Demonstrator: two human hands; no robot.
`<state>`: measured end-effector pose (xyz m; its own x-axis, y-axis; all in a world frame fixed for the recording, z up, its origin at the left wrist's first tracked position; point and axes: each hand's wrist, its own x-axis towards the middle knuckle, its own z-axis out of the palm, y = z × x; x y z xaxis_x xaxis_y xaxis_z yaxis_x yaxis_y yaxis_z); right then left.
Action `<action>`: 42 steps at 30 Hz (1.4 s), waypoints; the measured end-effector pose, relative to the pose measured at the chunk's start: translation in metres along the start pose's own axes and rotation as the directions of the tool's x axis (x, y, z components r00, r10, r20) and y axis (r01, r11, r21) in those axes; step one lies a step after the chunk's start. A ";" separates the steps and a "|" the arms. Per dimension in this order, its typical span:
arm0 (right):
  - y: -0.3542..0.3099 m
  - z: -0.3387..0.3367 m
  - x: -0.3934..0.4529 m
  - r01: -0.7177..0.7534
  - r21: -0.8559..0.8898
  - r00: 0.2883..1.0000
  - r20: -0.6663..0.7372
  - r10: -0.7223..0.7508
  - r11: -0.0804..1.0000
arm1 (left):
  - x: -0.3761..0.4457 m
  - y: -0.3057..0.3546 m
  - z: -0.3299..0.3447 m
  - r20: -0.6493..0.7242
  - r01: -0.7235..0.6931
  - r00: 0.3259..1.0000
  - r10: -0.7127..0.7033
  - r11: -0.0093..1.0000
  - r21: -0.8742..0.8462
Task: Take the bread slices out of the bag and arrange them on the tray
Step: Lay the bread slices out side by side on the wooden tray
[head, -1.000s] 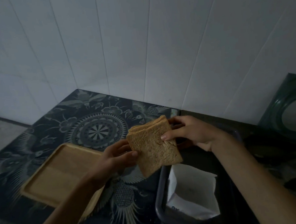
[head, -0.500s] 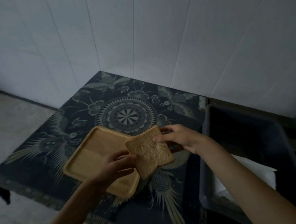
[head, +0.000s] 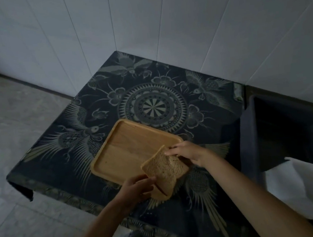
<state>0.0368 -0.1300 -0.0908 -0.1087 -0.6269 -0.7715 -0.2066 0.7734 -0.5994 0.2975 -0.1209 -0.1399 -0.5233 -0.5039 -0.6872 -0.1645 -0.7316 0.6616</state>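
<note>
Head view: both hands hold a small stack of bread slices (head: pixel 164 172) just above the near right corner of the wooden tray (head: pixel 127 146), which sits toward the bench's (head: pixel 60 165) near edge. The left hand (head: pixel 137 190) pinches the lower left edge; the right hand (head: pixel 188 153) grips the upper right corner. The bread looks light, soft and easily torn, so supporting it at the crusts seems wisest. How many slices there are is hard to tell. The dark bin (head: pixel 286 128) at the right is cut off, and whether the white material (head: pixel 301 186) in it is the bag is unclear.
</note>
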 end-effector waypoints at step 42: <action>0.100 0.030 -0.019 0.119 0.312 0.945 -0.326 -0.011 0.943 | -0.004 0.010 0.000 -0.414 -0.084 0.762 0.499 0.709 0.700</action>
<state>0.0472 -0.0384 -0.1423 -0.4170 -0.6323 -0.6529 0.0955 0.6839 -0.7233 0.2977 -0.1263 -0.1309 -0.1348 -0.9387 -0.3173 -0.6583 -0.1544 0.7368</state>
